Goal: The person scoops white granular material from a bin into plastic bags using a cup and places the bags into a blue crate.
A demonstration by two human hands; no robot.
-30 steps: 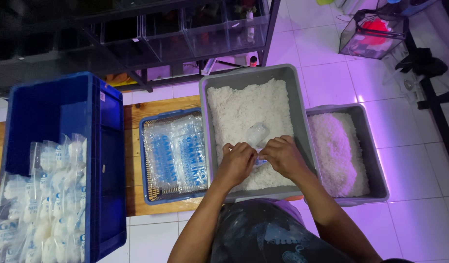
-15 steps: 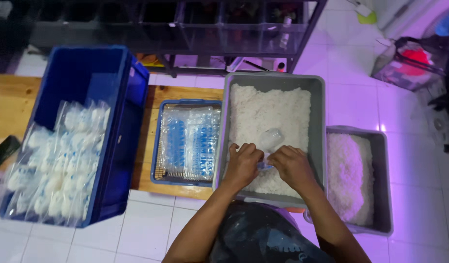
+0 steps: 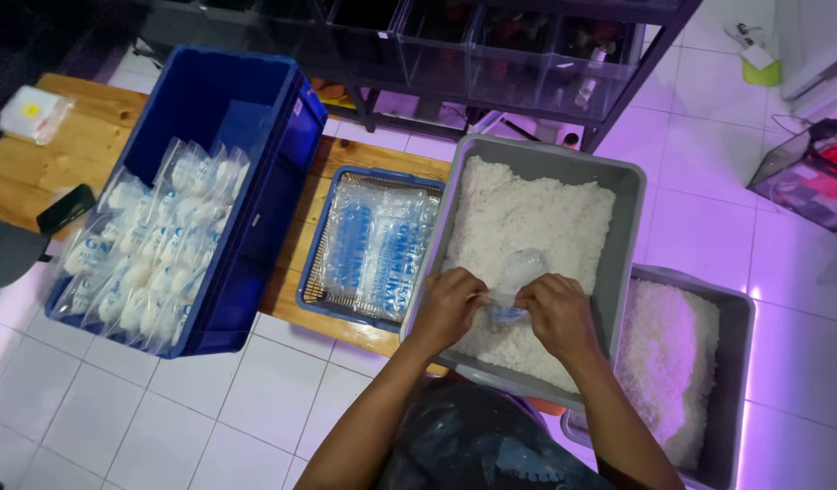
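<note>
Small clear plastic bag (image 3: 514, 281) sits over the near part of the grey tub (image 3: 623, 195) of white rice-like grain (image 3: 527, 218), held up just above the grain surface. Both hands are at its mouth: left hand (image 3: 448, 308) pinches the left edge, right hand (image 3: 556, 313) pinches the right edge, fingers curled tight w/ thumbs pressed on the film, no gap showing. Can't tell how much is inside the bag.

Best handling, imo: keep the mouth pulled taut btwn the two pinches and stay over the tub so any spill drops back in.

Left of the tub: blue basket (image 3: 314, 272) of flat empty bags, then blue crate (image 3: 255, 263) w/ filled bags (image 3: 151, 254). Right of the tub, second grey tub (image 3: 736, 363), also w/ grain.
</note>
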